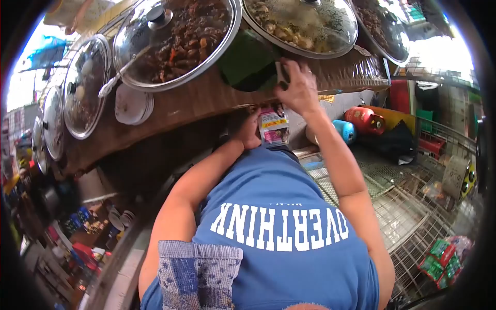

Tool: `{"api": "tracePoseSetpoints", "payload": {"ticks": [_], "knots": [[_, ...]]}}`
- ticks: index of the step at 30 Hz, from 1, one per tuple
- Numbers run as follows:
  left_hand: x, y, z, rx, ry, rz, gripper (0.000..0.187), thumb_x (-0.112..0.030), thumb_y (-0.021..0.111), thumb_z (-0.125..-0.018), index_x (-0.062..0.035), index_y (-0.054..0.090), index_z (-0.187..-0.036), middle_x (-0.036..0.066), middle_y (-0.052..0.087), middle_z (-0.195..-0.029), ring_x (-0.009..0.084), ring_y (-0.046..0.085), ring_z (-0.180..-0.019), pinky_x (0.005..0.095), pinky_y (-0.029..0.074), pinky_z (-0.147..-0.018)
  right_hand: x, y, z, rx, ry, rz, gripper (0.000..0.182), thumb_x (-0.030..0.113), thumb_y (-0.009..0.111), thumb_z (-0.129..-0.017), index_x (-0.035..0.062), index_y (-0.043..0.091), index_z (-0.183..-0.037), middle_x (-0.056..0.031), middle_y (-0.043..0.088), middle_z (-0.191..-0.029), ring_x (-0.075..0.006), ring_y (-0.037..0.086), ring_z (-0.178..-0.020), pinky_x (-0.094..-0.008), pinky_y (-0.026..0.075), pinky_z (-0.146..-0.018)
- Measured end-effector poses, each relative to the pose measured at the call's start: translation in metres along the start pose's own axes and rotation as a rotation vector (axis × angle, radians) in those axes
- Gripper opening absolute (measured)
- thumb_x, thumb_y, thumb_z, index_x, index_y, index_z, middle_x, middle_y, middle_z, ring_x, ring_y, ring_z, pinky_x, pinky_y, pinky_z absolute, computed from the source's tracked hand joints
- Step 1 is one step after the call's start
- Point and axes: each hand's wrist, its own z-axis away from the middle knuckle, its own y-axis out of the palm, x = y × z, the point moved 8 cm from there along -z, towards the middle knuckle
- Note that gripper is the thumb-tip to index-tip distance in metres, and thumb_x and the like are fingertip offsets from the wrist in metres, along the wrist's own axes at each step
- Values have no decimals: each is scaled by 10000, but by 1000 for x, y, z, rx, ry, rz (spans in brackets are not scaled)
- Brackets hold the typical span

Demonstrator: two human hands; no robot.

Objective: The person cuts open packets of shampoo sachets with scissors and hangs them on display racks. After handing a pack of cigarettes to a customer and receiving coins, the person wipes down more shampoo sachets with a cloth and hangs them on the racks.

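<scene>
Low in front of my waist, my left hand point(250, 130) is closed at the edge of a pink, yellow and white plastic packet point(274, 126). The packet hangs just below the counter edge. My right hand point(299, 89) reaches up to the counter, its fingers curled over a small dark piece with a pale rim point(282, 74), which I cannot make out. Left of those fingers sits a dark green container point(248, 62), partly under the lids. Two big glass-lidded pans stand just beyond: one of brown stewed meat point(194, 49), one of a yellowish dish point(297, 28).
More lidded pans line the brown counter point(201, 101), one with eggs point(85, 85) at left. Stacked white plates point(134, 103) stand by it. A handle wrapped in plastic point(111, 85) juts out. At right are a red gas tank point(364, 120), a blue one point(343, 132) and wire racks point(413, 217).
</scene>
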Motion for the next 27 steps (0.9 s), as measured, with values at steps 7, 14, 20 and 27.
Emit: {"api": "tracePoseSetpoints", "payload": {"ticks": [7, 14, 20, 27], "knots": [[-11, 23, 54, 327, 453, 66, 574, -535, 380, -1002, -70, 520, -1308, 143, 548, -1336, 352, 502, -1266, 553, 378, -1080, 3, -26, 20, -79, -529, -222, 480, 191, 704, -780, 69, 571, -1225, -164, 568, -1246, -348, 544, -1155, -458, 444, -969], [-18, -2, 97, 76, 702, 241, 506, -462, 411, -1014, -69, 534, -1308, 168, 519, -1382, 361, 464, -1307, 556, 349, -1104, 63, 71, -42, 273, -397, 170, 261, 251, 642, -863, 53, 652, -1033, -179, 647, -1087, -405, 640, -940, -484, 518, -810], [-28, -14, 120, 101, 854, 291, 416, -371, 466, -1002, -86, 554, -1292, 133, 532, -1376, 348, 481, -1293, 550, 359, -1096, 61, 35, -33, 145, -417, -193, 196, 203, 595, -886, 21, 665, -913, -207, 663, -951, -383, 654, -870, -437, 519, -749], [-36, 8, 136, 337, 983, 212, 466, -344, 359, -1021, -64, 469, -1376, 144, 476, -1427, 330, 442, -1328, 490, 333, -1129, 134, 19, 93, 105, -840, -396, 90, 130, 651, -773, 56, 627, -817, -154, 631, -1126, -349, 604, -1024, -456, 484, -864]]}}
